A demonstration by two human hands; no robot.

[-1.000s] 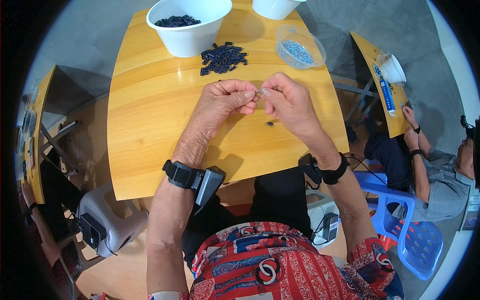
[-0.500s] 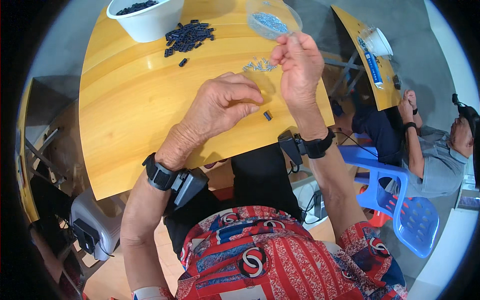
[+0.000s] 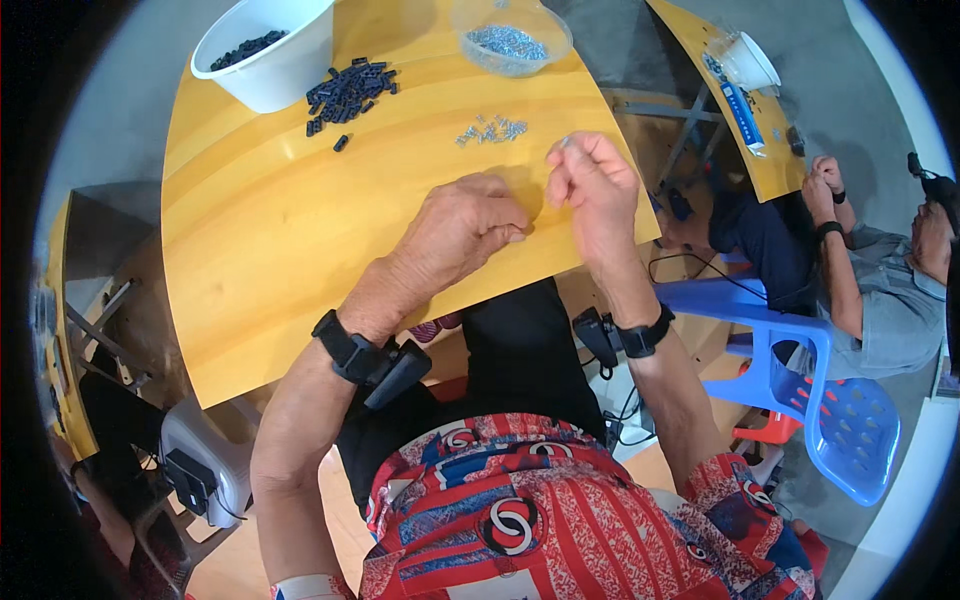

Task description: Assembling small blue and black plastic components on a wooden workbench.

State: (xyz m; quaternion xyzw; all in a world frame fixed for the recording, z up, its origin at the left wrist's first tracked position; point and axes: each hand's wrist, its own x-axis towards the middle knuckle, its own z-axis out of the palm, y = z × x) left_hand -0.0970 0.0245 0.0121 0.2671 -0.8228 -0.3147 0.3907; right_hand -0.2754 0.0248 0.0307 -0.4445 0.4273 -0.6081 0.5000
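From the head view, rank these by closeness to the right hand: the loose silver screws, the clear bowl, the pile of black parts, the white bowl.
From the right hand:
1. Loose silver screws, just ahead, slightly left.
2. Clear bowl, farther ahead at the table's far edge.
3. Pile of black parts, far left.
4. White bowl, farthest, beyond that pile.

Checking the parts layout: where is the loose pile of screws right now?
In the head view, the screws lie on the table, right of centre, just below the clear bowl and up-left of the right hand.
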